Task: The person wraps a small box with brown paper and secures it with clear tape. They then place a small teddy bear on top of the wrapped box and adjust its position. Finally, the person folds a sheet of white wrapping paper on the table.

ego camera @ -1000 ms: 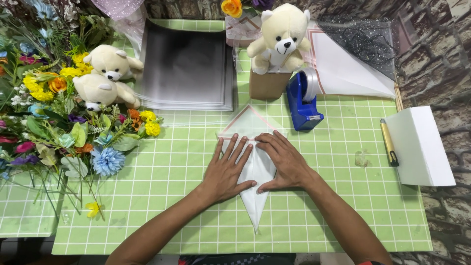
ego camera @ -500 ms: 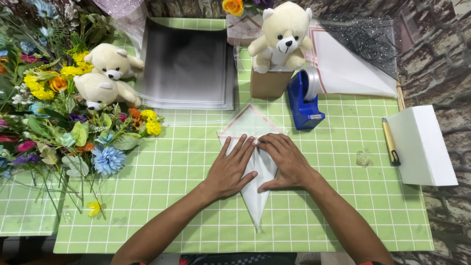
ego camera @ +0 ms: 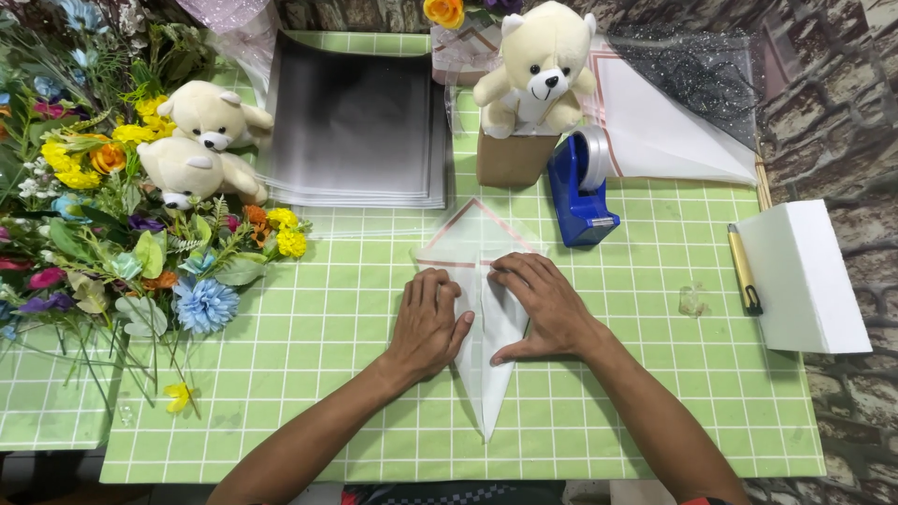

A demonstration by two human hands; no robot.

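Observation:
A translucent white wrapping sheet (ego camera: pixel 486 374) with a thin red border lies folded into a kite shape on the green grid mat (ego camera: pixel 309 374), its long point toward me. My left hand (ego camera: pixel 428 323) lies flat on the sheet's left flap, fingers together. My right hand (ego camera: pixel 543 307) presses the right flap, fingers spread toward the centre fold. Both palms are down and neither hand grips anything.
A blue tape dispenser (ego camera: pixel 580 187) and a cream teddy bear (ego camera: pixel 538 70) on a brown box stand behind the sheet. Dark sheets (ego camera: pixel 360 126) lie stacked at the back, two teddy bears (ego camera: pixel 201 140) and artificial flowers (ego camera: pixel 84 224) at left, a white box (ego camera: pixel 814 276) and pen (ego camera: pixel 744 268) at right.
My left hand has slid slightly inward and its fingers have closed together on the left flap. The right hand has barely shifted.

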